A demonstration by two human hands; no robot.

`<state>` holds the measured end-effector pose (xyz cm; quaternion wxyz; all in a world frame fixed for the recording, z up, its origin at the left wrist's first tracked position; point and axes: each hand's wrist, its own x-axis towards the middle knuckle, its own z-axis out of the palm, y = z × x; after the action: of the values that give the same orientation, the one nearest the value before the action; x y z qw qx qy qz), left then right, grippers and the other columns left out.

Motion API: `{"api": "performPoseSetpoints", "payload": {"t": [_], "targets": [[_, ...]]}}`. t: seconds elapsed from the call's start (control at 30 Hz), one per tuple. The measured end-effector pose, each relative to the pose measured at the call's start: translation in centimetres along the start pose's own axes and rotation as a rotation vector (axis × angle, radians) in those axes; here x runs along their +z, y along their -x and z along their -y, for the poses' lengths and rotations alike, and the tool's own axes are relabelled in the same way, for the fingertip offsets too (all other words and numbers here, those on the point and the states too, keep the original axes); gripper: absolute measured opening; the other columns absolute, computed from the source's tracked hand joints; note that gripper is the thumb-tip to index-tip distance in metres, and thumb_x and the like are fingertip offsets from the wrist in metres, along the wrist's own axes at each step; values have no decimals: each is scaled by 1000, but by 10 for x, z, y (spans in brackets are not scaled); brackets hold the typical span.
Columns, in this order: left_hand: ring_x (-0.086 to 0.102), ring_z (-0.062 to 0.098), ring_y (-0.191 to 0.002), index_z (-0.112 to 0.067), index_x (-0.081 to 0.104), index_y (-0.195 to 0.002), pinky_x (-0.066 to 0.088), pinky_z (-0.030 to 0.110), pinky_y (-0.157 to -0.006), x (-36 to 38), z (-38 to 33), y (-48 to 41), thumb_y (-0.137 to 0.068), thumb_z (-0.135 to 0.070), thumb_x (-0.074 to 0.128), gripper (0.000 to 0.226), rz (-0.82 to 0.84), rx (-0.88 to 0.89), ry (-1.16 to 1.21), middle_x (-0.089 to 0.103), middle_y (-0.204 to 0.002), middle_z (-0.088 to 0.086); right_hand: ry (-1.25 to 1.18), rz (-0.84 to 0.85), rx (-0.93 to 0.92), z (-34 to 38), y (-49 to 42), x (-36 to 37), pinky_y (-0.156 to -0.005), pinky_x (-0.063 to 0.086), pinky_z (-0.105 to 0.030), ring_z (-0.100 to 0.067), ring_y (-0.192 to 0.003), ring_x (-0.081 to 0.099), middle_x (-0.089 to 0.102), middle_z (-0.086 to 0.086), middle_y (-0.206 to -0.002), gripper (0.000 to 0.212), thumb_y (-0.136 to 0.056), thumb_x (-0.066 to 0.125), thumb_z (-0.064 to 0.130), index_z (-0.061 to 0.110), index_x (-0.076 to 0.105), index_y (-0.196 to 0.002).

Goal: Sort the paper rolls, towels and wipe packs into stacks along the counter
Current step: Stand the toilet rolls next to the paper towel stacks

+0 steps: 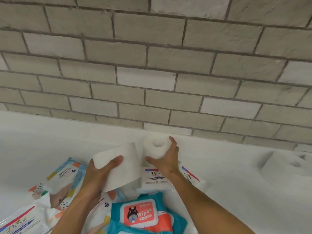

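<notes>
Because white lies on white, the far-right roll (287,166) is hard to outline against the counter (228,179). The right forearm hides part of a Dove pack (156,179), and the frame's lower left edge cuts off a second Dove pack (16,223).

The left hand (99,173) has its fingers curled round a sideways roll (121,166). The right hand (166,159) is clamped round a second roll (156,146) with its core hole showing, near the foot of the brick wall (152,65). Whether it rests on the counter cannot be told. A teal wipes pack (140,215) lies between the forearms. Bare counter runs rightward from the right hand.
</notes>
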<state>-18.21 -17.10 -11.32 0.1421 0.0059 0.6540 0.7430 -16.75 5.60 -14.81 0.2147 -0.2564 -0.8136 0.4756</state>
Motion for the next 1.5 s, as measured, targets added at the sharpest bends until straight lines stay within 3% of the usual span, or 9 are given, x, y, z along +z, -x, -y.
{"api": "performPoseSetpoints", "payload": {"t": [0.3, 0.47, 0.6, 0.77, 0.9, 1.0, 1.13, 1.3, 1.5], "targets": [[68, 45, -62, -8, 63, -108, 56, 48, -48, -3, -2, 2, -57, -37, 83, 63, 13, 16, 4, 72, -93, 24, -34, -52, -95, -1, -2, 5, -105, 48, -39, -15, -119, 47, 39, 6, -136, 100, -55, 94, 37, 32, 34, -135], [70, 42, -67, -8, 65, -105, 48, 71, -61, -7, -4, 10, -45, -35, 92, 72, 50, 37, 68, 73, -90, 22, -223, -155, -168, 17, 6, -10, -107, 47, -35, -13, -121, 47, 45, 6, -133, 104, -54, 96, 27, 28, 33, -137], [70, 38, -62, -7, 64, -111, 54, 47, -45, -4, -8, 18, -19, -55, 96, 108, 93, 16, 96, 74, -85, 19, -384, -166, -143, 27, 26, -40, -99, 52, -35, -14, -119, 50, 46, 8, -131, 103, -59, 94, 22, 40, 26, -135], [66, 39, -80, -13, 61, -118, 47, 28, -35, 16, -11, 32, -23, -51, 92, 108, 142, 53, 77, 71, -102, 20, -476, -217, -79, 10, 60, -93, -84, 54, -25, -13, -114, 52, 45, 8, -127, 100, -68, 89, 14, 38, 24, -141], [67, 38, -100, -20, 62, -115, 58, 43, -72, 47, -9, 42, -41, -32, 93, 81, 176, 45, 73, 71, -110, 15, -545, -283, 7, -9, 82, -144, -82, 51, -25, -15, -111, 53, 44, 7, -128, 102, -72, 86, 16, 38, 22, -147], [68, 36, -98, -21, 63, -115, 55, 53, -89, 77, -8, 53, -30, -47, 97, 95, 216, 34, 55, 73, -109, 13, -543, -332, 63, -23, 99, -180, -80, 53, -29, -13, -105, 57, 51, 8, -121, 92, -69, 88, 17, 37, 33, -140], [70, 35, -95, -16, 67, -110, 56, 53, -88, 123, 0, 67, -3, -66, 89, 120, 287, 43, -2, 76, -101, 10, -469, -379, 73, -47, 122, -224, -91, 55, -43, -16, -110, 60, 59, 6, -122, 90, -58, 93, 24, 31, 45, -134], [72, 26, -91, -19, 67, -105, 56, 36, -70, 181, 4, 93, -8, -56, 91, 107, 372, 69, -79, 78, -91, -1, -461, -473, 75, -65, 139, -287, -85, 52, -31, -13, -109, 59, 59, 8, -120, 87, -62, 93, 16, 29, 42, -132], [69, 19, -97, -28, 61, -117, 55, 34, -74, 264, 7, 116, -23, -49, 90, 100, 416, 122, -80, 74, -105, -4, -382, -583, 82, -85, 139, -361, -95, 49, -34, -16, -115, 55, 53, 9, -125, 96, -61, 93, 22, 27, 36, -138]]}}
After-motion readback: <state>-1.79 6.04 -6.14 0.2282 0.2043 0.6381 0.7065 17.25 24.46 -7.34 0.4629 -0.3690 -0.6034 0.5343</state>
